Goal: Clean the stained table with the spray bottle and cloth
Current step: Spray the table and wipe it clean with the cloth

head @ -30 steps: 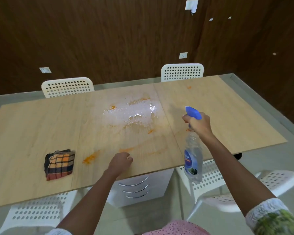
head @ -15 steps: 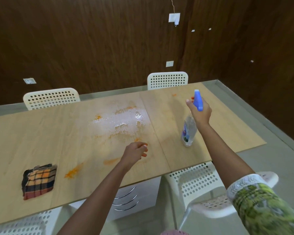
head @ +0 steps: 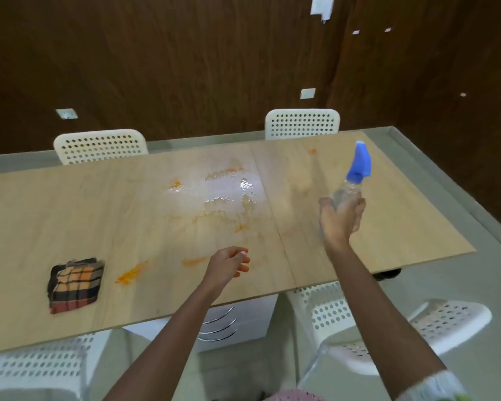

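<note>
Your right hand (head: 342, 218) grips the spray bottle (head: 355, 178) upright over the table (head: 41, 215); left hand (head: 229, 264) hangs relaxed, holding nothing. Centre wetted. Orange stains (head: 132, 273) remain unwiped; cloth (head: 75, 285) lies untouched, near left.

A: Which parts of the spray bottle (head: 348, 189) are obscured?
B: Its lower body lies behind the right hand (head: 341, 217), which grips it; the label cannot be seen, and the bottle is motion-blurred.
A: And at the picture's edges?
B: The desk (head: 70, 215) is cut off at its left end. Both forearms run out at the bottom edge. The near-left chair (head: 38, 369) is partly cropped and partly hidden under the desk's near edge.
</note>
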